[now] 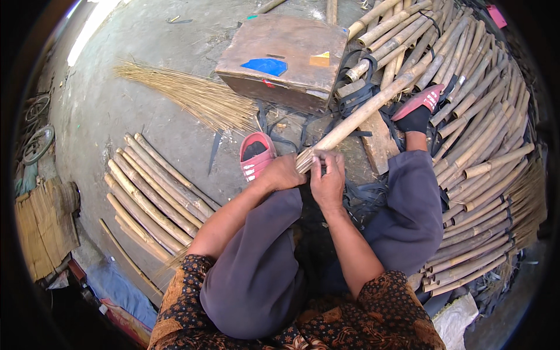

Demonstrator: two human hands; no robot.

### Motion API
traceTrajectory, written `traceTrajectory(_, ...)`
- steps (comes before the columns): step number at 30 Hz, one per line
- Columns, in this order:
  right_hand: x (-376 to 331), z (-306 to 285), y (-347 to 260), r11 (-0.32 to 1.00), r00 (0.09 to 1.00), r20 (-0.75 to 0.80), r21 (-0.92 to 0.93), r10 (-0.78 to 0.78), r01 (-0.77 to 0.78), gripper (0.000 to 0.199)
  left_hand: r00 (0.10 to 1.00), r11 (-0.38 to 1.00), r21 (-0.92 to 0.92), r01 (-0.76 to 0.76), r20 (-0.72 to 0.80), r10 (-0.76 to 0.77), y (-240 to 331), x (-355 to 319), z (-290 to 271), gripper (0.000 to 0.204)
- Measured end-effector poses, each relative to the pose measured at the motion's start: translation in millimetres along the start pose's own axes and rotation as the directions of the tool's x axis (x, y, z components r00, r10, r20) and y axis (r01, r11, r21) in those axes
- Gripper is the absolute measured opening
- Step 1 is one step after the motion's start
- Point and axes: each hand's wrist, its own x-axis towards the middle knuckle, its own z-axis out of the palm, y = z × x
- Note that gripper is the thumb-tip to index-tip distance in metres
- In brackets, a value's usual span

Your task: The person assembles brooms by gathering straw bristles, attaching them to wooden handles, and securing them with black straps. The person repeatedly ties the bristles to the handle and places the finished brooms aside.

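On floor [163, 49], R edge: stacked poles [478, 140] prob. done; long pole [373, 108] prob. unfin., L hand [282, 172] & R hand [328, 179] fingers clasping end.

On grey floor [87, 146] we see wooden box [309, 41], blue patch [256, 65] and smaller yellow-orange patch [318, 60] on top. Plank [380, 146] lies near box, below and right. Far left, we make out wheel-like rings [51, 135], then brown panel [45, 227], blue sheet [119, 291] lower. Bottom right, crumpled white sack [456, 322].
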Motion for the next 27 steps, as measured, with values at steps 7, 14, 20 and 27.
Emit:
traceTrajectory(7,19.7,-1.4,-8.5,0.746,0.918,0.333,-0.551,-0.215,0.375,0.028,0.997,0.992,0.123,-0.037,-0.067,0.046,-2.3,2.4,9.8,0.054)
traceTrajectory(14,8.9,4.3,19.2,0.625,0.72,0.11,0.417,0.686,-0.659,0.071,0.999,0.999,0.018,0.047,-0.014,-0.047,-5.1,2.7,4.2,0.06)
traceTrajectory(20,-16.4,19.3,19.3,0.396,0.67,0.383,0.583,0.636,-0.709,0.092,0.997,0.994,-0.101,0.052,0.058,-0.046,5.5,-2.6,-8.6,0.059)
traceTrajectory(27,-2.1,15.8,44.5,0.03,0.645,0.663,0.688,0.38,-0.725,0.106,0.967,0.937,-0.297,0.183,0.226,-0.117,11.4,-3.7,-12.2,0.05)
